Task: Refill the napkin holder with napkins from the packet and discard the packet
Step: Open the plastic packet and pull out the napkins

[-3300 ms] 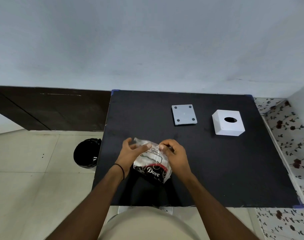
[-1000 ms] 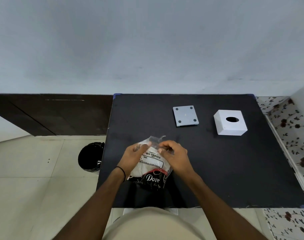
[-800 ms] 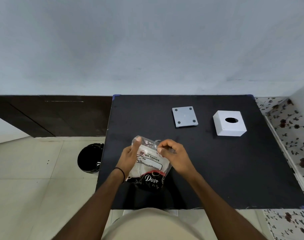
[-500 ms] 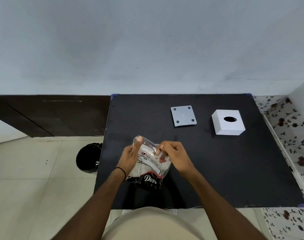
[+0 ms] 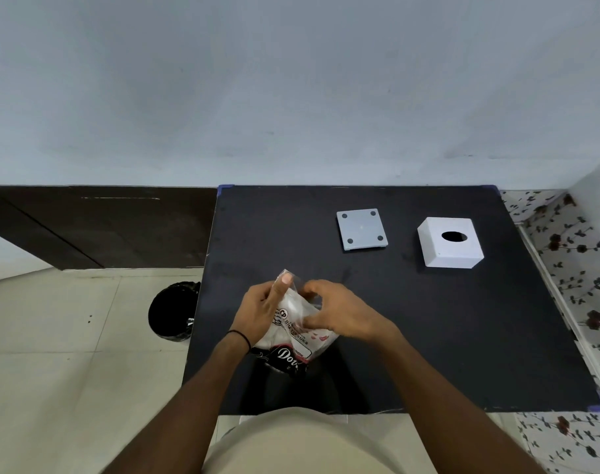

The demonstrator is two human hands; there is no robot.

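On the floor at the left I see the black bin, for later. My left hand pinches the packet top at the near table edge; my right hand closes on its film (opening step, I judge). Next I must draw napkins toward the holder cover and base plate, far right.

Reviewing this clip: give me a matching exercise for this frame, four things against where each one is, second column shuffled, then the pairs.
Things
1. napkin packet
2. white holder cover
3. grey base plate
4. black bin

Places
A. on the floor, left of the table
B. far right part of the table
C. held between both hands, at the near table edge
D. on the table, just left of the white cover

Pairs: 1-C, 2-B, 3-D, 4-A
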